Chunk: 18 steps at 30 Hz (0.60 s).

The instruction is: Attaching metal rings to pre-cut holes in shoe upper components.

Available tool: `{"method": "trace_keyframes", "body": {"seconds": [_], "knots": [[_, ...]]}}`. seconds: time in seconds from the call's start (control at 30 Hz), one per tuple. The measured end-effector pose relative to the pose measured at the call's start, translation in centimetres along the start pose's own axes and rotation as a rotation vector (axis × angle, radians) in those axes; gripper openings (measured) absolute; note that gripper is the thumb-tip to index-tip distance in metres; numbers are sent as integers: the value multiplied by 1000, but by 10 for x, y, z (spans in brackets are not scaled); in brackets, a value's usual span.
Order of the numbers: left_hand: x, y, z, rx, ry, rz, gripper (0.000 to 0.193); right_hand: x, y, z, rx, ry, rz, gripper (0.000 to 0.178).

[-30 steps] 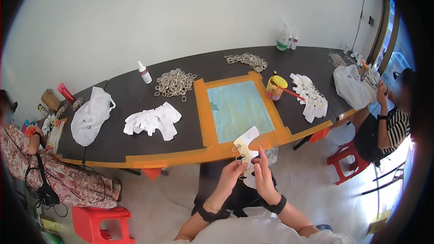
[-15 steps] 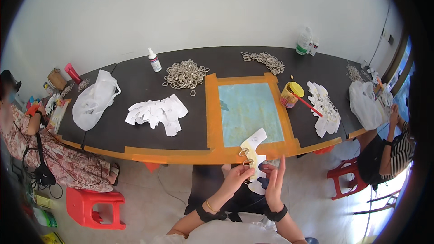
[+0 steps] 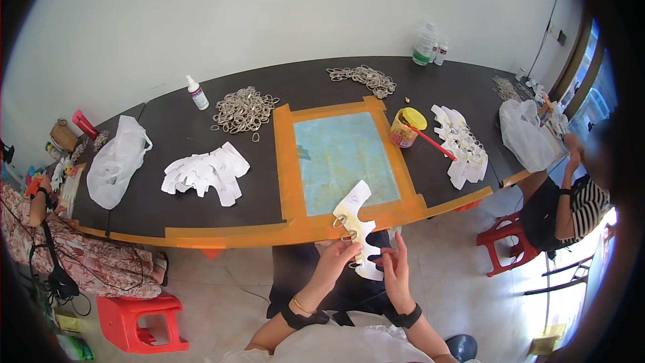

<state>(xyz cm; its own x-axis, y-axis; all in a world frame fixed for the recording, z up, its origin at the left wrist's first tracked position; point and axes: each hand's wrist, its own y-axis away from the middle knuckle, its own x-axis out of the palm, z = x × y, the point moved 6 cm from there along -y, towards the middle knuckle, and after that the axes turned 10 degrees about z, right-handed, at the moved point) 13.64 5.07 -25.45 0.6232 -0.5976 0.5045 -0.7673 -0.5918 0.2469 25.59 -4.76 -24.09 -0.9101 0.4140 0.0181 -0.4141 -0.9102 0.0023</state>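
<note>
My left hand [image 3: 330, 263] pinches the left edge of a white scalloped paper piece [image 3: 355, 199], which tilts over the table's front edge. Metal rings [image 3: 348, 235] are strung along that left edge, and yellowish smears mark its middle. Beside the piece's lower right edge is my right hand [image 3: 398, 275], index finger stretched up and fingers apart. Dark blue patches show by its fingertips; whether they touch the paper I cannot tell. Just beyond lies a light-blue sheet [image 3: 346, 154] framed in orange tape [image 3: 290, 181].
Loose rings [image 3: 245, 110] and plain white pieces [image 3: 205, 175] lie left, ringed pieces [image 3: 463, 154] right. A yellow-lidded jar [image 3: 407, 128] with a red stick [image 3: 435, 144], a spray bottle [image 3: 197, 93] and plastic bags [image 3: 121, 165] stand about. Co-workers sit at both sides near red stools [image 3: 141, 323].
The whole view has shifted, so the table things sit further left. My left hand still grips the ringed paper piece; my right hand stays beside it with the index finger raised.
</note>
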Motion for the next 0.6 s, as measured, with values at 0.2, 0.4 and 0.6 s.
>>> {"method": "trace_keyframes", "body": {"seconds": [0.2, 0.4, 0.6], "knots": [[2, 2, -5, 82, -31, -37, 20, 2, -1, 0, 5, -1, 19, 48], [11, 7, -18, -33, -111, -20, 21, 4, -4, -4, -22, 22, 37, 45], [0, 3, -10, 59, -1, -14, 23, 8, -18, -25, 200, -40, 88, 31]]}}
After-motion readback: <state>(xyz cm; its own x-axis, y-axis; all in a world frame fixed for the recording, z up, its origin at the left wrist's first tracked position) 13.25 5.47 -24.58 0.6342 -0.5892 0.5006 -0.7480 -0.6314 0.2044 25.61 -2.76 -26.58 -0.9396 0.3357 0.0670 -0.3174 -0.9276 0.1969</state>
